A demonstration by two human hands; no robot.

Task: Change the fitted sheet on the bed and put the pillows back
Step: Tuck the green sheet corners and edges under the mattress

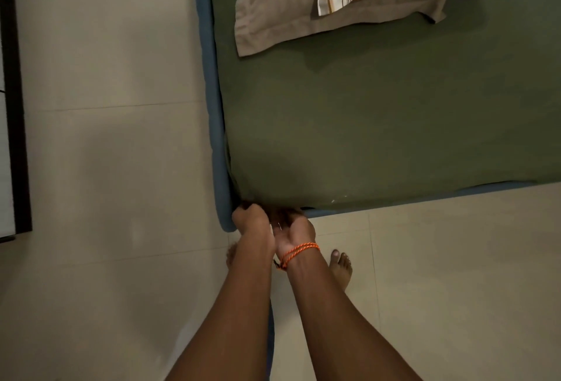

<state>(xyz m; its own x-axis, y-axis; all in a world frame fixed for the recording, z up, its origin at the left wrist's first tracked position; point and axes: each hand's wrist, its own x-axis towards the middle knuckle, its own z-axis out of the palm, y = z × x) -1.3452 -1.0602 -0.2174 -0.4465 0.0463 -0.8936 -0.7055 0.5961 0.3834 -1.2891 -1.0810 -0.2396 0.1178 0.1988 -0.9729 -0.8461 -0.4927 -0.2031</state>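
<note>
both fists curled tight at the corner: left hand (250, 219) and right hand (290, 226) (orange thread at its wrist) gripping the green fitted sheet (379, 125) edge over the blue mattress (217, 143); two pillows (306, 0) stacked at the far end.

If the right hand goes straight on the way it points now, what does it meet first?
Most likely the green fitted sheet at the mattress corner: the right hand points up the picture and its fingers already reach the sheet's edge beside the left hand. Depth is unclear.
</note>
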